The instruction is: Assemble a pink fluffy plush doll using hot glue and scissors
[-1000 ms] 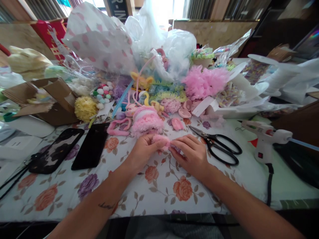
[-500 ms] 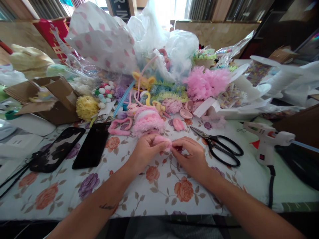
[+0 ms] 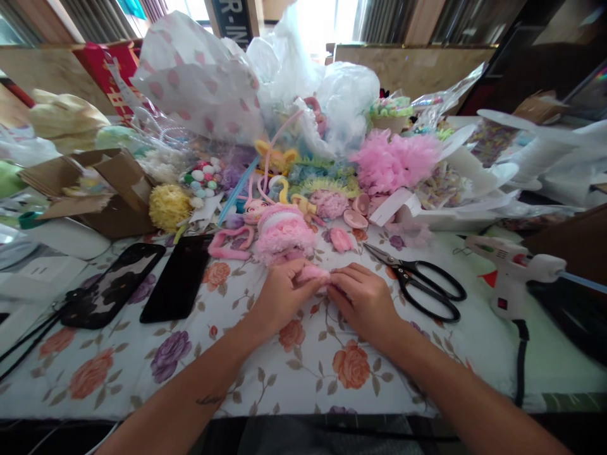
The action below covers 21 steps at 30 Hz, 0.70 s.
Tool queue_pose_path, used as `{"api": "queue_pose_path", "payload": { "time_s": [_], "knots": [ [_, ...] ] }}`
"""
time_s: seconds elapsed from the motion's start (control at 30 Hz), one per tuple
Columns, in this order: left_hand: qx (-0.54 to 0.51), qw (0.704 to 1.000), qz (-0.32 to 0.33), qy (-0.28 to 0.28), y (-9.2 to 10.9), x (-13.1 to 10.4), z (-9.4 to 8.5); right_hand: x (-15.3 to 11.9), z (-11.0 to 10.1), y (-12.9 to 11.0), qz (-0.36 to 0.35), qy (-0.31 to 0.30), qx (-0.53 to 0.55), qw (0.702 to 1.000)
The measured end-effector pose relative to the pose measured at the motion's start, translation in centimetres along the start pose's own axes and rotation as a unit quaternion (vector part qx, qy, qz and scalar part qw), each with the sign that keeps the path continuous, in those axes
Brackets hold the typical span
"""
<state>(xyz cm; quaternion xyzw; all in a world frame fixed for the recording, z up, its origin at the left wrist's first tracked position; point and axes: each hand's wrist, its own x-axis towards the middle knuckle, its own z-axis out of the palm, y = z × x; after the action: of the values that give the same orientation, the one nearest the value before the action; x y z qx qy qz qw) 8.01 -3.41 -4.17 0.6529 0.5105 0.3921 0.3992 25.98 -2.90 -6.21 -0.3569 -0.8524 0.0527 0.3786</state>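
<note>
My left hand (image 3: 283,297) grips a small, soft pink fluffy piece (image 3: 310,273) between thumb and fingers. At its right end my right hand (image 3: 363,294) is closed, its fingertips pinching the piece's edge; the exact hold is partly hidden. Just beyond my hands sits a pink ruffled, fuzzy bundle (image 3: 284,234), beside a doll-like head (image 3: 256,210) with long pink ears. A bent pink fuzzy strip (image 3: 222,246) lies to the left. A second pink fluffy piece (image 3: 341,239) rests on the flowered cloth (image 3: 251,385) to the right.
Black-handled scissors (image 3: 420,278) lie right of my hands, with a white glue gun (image 3: 512,272) farther right. At left are a dark phone (image 3: 175,278) and a patterned phone (image 3: 114,284). Behind stand a cardboard box (image 3: 104,196), a pink fluffy heap (image 3: 396,158) and plastic bags (image 3: 199,82).
The pink piece and both hands are slightly lower in view, with the fingers a little shifted on it. The whole view has tilted slightly; other things lie as before.
</note>
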Motion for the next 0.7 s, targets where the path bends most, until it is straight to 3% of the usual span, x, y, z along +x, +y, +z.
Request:
{"api": "queue_pose_path", "payload": {
  "time_s": [0.23,0.53,0.7],
  "knots": [
    [-0.035,0.998,-0.041,0.016,0.28,-0.04,0.08,0.35,0.14,-0.53,-0.008,-0.013,-0.013,1.0],
    [-0.193,0.973,-0.12,0.034,0.45,0.02,0.46,0.8,0.2,-0.55,-0.036,0.012,-0.032,0.999],
    [-0.134,0.979,-0.137,0.07,0.61,-0.25,0.57,0.62,0.62,-0.68,-0.045,-0.001,-0.069,0.997]
  ]
}}
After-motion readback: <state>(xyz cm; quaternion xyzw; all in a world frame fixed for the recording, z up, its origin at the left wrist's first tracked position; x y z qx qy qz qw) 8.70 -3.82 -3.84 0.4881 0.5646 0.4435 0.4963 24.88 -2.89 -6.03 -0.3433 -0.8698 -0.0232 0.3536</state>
